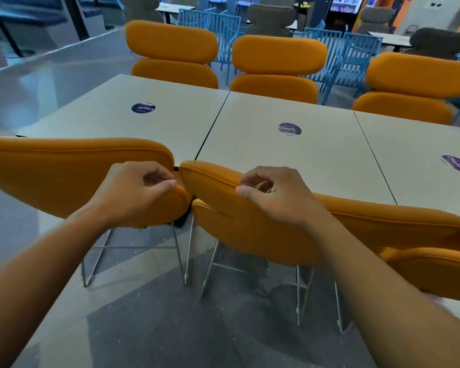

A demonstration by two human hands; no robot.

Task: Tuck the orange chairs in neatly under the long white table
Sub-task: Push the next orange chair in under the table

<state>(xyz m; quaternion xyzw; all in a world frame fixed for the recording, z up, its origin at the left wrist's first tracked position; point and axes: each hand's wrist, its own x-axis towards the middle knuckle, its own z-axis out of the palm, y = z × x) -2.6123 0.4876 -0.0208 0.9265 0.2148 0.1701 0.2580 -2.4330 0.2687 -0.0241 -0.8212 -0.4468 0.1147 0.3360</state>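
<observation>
Left hand (133, 192) pinches the top edge of the left orange chair (64, 173); right hand (274, 195) pinches the neighbouring chair (303, 221). Both backrests touch the white table (276, 160) just beyond the knuckles.

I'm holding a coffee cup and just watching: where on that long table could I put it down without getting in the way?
The white table is bare between its three round stickers; the far-left panel beyond the left chair is freest. The near edge is crowded: the left hand and right hand sit on two chair backs that nearly touch.
</observation>
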